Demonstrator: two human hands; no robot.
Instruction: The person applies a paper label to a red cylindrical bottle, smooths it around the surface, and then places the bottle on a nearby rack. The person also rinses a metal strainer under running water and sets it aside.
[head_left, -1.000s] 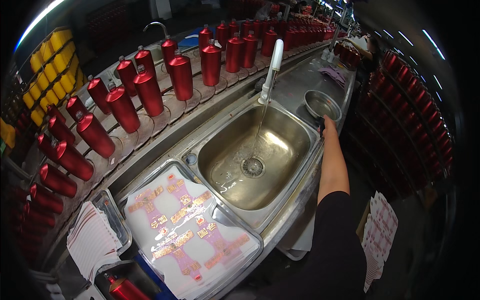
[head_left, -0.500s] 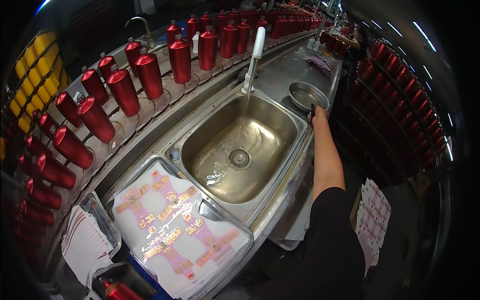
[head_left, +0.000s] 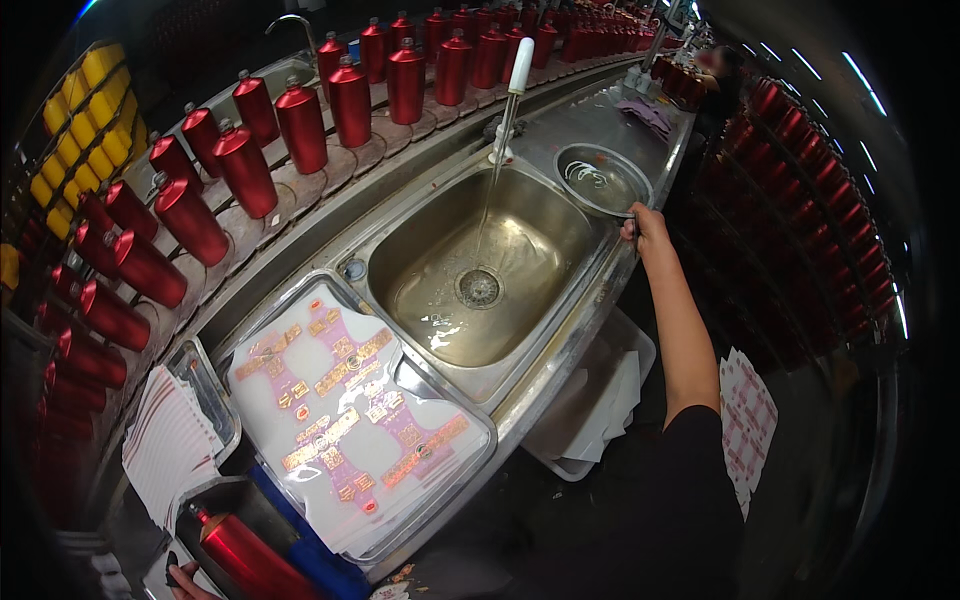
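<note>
My right hand [head_left: 646, 228] is closed round the dark handle of a round, shallow metal pan [head_left: 572, 185]. The pan is at the far right of the sink, over the steel counter, and bright reflections show inside it. At the lower left edge, only the fingers of my left hand [head_left: 187, 581] show. They curl at a small black thing I cannot make out, close to a red bottle [head_left: 250, 560] lying tilted in a dark tray. Water runs from a white-tipped tap [head_left: 519, 75] into the steel sink [head_left: 400, 345].
Printed pink-and-gold sheets [head_left: 345, 410] lie in a tray left of the sink. A fanned stack of white sheets [head_left: 170, 440] is beyond. Red bottles [head_left: 245, 168] line the curved conveyor. Purple sheets [head_left: 646, 116] and another person [head_left: 716, 75] are farther along the counter.
The pan has shifted slightly left and its inside now shows reflections. My left hand has come into view at the lower left, beside the tilted bottle. My view has shifted a little.
</note>
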